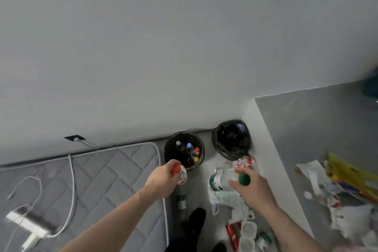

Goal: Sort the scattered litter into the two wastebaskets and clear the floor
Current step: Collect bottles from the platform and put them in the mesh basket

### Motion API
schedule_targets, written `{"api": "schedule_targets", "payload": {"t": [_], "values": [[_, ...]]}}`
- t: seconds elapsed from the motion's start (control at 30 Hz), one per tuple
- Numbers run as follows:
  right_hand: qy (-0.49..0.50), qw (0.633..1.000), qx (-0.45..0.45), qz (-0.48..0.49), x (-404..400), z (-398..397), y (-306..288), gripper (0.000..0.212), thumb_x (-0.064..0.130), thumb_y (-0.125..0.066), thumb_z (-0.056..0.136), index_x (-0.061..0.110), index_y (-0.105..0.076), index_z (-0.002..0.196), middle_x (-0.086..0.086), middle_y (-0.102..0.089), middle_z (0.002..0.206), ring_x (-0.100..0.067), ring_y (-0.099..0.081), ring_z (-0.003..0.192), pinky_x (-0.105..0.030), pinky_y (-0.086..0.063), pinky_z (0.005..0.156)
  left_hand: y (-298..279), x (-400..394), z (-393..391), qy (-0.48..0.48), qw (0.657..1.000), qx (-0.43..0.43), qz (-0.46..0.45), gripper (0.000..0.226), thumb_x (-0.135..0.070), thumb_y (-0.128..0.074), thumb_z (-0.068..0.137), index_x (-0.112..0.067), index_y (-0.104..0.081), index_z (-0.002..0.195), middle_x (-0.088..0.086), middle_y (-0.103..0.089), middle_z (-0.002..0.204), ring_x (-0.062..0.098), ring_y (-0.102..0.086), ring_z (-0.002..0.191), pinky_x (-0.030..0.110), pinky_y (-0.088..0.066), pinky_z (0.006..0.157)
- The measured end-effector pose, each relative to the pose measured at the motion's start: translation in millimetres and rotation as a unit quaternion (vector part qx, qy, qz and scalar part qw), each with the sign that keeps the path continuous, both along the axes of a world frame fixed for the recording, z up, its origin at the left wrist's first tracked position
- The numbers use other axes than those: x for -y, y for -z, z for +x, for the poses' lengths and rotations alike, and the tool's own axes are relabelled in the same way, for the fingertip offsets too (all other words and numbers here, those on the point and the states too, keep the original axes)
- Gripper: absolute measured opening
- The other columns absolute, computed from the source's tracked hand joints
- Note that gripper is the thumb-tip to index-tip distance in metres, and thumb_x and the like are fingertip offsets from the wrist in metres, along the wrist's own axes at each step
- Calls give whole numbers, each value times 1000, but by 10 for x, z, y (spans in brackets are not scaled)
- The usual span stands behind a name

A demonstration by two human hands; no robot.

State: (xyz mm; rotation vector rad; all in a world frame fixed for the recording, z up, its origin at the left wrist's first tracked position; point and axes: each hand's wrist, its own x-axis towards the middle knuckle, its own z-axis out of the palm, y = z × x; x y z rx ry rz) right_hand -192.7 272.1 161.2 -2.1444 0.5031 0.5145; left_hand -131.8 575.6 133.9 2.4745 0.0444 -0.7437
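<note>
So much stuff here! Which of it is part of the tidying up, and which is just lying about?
Part of the job:
left hand holding a red-capped bottle
right hand holding a green-capped bottle
wastebasket with bottles
black-lined wastebasket
floor litter: small bottle, red wrapper

Just lying about:
mattress
white charger and cable
</note>
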Motion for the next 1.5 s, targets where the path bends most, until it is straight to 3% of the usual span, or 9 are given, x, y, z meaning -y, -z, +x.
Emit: {"api": "schedule_targets", "payload": {"t": [0.23, 0.53, 0.8, 0.87, 0.93, 1.03, 1.17, 1.33, 1.5], "values": [[57, 997, 33, 31, -35, 292, 925, 35, 33, -84, 79, 43, -66, 108, 14, -64, 111, -9, -58, 106, -30, -50, 91, 1036, 22, 438, -9, 1000, -12, 10, 27, -46, -53, 95, -41, -55, 121, -8, -71, 98, 18, -67, 90, 33, -51, 80], [187, 975, 108, 58, -100, 319, 2831, 35, 32, -87, 76, 31, -72, 108, 15, -68, 99, -4, -64, 94, -29, -53, 82, 2583, -64, 829, -8, 999, 39, -12, 36, -65, -47, 84, -50, -53, 116, -8, -74, 88, 11, -70, 85, 37, -56, 83], [287, 927, 230, 72, -713, 386, 4006, 31, 29, -77, 87, 26, -68, 117, 12, -69, 106, 7, -62, 94, -5, -43, 79, 3718, -173, 1167, 11, 994, 100, -37, 31, -49, -58, 91, -38, -61, 120, -9, -73, 97, 14, -68, 96, 34, -54, 89], [309, 913, 256, 72, -896, 339, 4209, 31, 30, -75, 89, 26, -68, 118, 9, -71, 106, -5, -66, 97, -19, -52, 87, 3897, -218, 1180, 45, 992, 113, -34, 30, -47, -58, 93, -36, -61, 122, -8, -72, 100, 15, -67, 96, 31, -51, 86], [329, 903, 264, 77, -1002, 285, 4252, 29, 32, -74, 89, 31, -66, 116, 7, -72, 99, -13, -70, 90, -35, -59, 84, 4019, -284, 1166, 76, 989, 120, -28, 32, -46, -56, 95, -35, -59, 125, -6, -71, 103, 16, -66, 97, 31, -50, 85], [324, 906, 267, 50, -1000, 160, 4118, 26, 32, -73, 90, 33, -64, 114, 8, -70, 91, -8, -68, 79, -21, -51, 69, 4120, -388, 1096, 111, 987, 113, -1, 36, -45, -52, 99, -32, -54, 132, -3, -69, 108, 19, -62, 99, 32, -48, 89], [308, 916, 256, 11, -934, 84, 3938, 22, 29, -72, 91, 31, -63, 112, 7, -69, 88, 1, -65, 72, -10, -45, 65, 4158, -333, 1136, 158, 982, 91, 38, 37, -45, -43, 102, -28, -52, 134, 8, -71, 110, 32, -66, 102, 39, -50, 89], [325, 911, 252, -10, -826, 387, 4027, 24, 34, -72, 89, 33, -64, 111, 8, -69, 89, -16, -68, 79, -33, -53, 80, 4415, -234, 1357, 169, 982, 74, 38, 28, -43, -46, 98, -33, -58, 121, 2, -73, 103, 28, -68, 99, 41, -53, 89], [305, 921, 241, 36, -930, 603, 4154, 24, 32, -73, 89, 35, -65, 112, 7, -71, 90, -6, -68, 76, -15, -46, 63, 4633, -224, 1413, 163, 984, 36, 61, 28, -40, -46, 100, -30, -60, 122, 5, -71, 110, 29, -66, 103, 39, -52, 91]]}}
